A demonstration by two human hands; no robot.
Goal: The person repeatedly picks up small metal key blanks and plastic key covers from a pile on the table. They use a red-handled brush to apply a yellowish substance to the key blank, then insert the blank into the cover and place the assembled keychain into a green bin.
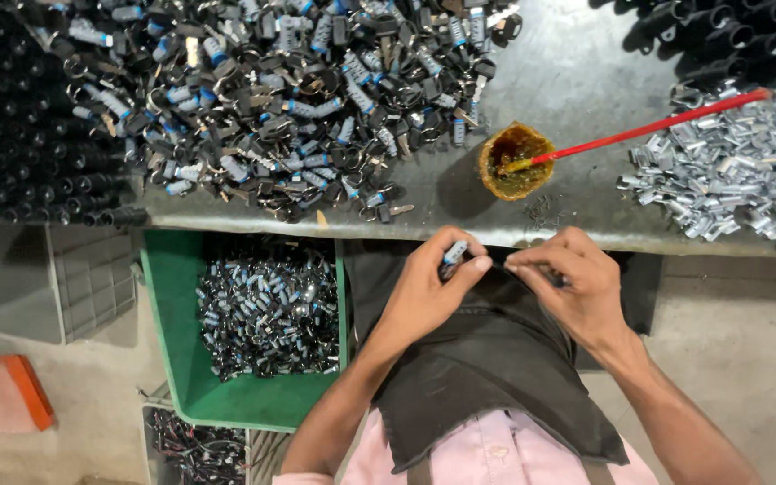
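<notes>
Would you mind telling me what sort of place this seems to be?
Probably a small lock or key assembly workshop: the grey workbench carries a heap of keys and small cylinders and a pile of metal clips, and a green crate holds more finished pieces.

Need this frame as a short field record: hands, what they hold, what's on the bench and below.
left hand: pinches a small blue-and-silver cylinder part at its fingertips
right hand: pinches a thin dark piece, tips close to the left hand's
lap: black cloth
bench: pile of keys and cylinders, small bowl of amber paste with red stick, heap of silver metal clips
below bench: green crate of assembled parts
</notes>
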